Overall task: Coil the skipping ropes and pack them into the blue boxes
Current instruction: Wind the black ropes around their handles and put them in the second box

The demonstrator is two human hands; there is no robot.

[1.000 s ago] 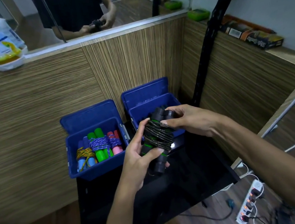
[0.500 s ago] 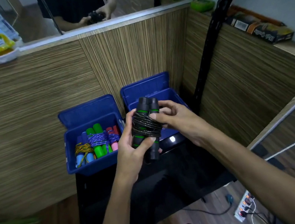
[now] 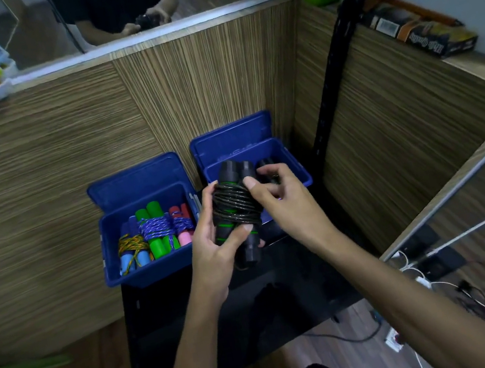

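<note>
A black skipping rope with green-ringed handles is coiled round its two upright handles, held just in front of the right blue box. My left hand grips the bundle from the left, thumb across the lower handles. My right hand holds its right side, thumb pressed on the coil. The left blue box holds several coiled ropes with green, blue and pink handles. Another black handle shows inside the right box behind my fingers.
Both boxes sit at the back of a black table, lids open against a wood-grain partition. A black pole rises right of the boxes. A power strip and cables lie on the floor at right.
The bundle turned from tilted to upright in my hands and stayed near the right box. My right thumb now presses on the coil. The camera view shifted slightly.
</note>
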